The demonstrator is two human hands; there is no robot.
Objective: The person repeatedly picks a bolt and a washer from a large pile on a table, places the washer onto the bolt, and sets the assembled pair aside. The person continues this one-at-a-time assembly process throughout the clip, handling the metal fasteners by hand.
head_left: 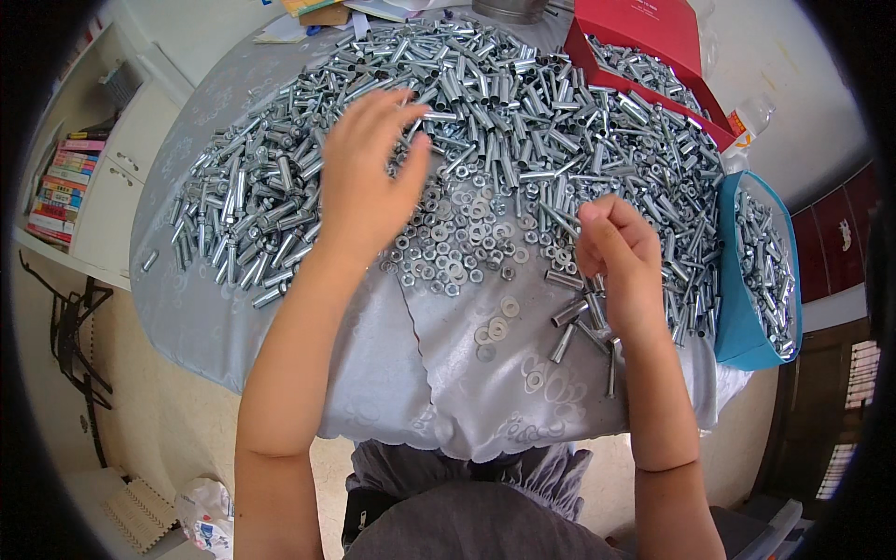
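Your left hand is spread open, fingers loosely fanned and blurred, hovering over the heap of metal sleeves where it meets the pile of nuts and washers near the middle of the table. Whether the fingertips touch the metal I cannot tell. Your right hand is curled closed, thumb and fingers pinched together just above the right side of the heap; something small may sit in the pinch, but it is hidden.

The sleeves are short, shiny, zinc-bright tubes, far too many to count, covering the far half of the table from its left edge to its right. The nuts are small hexagons and the washers flat rings, piled in front of the sleeves. Four loose washers lie apart toward the near edge, and a handful of sleeves lie scattered under your right wrist.

The table wears a grey, glossy cloth with a woven pattern. At the far right corner sits one red cardboard box, at the right edge one blue container, both holding more sleeves.
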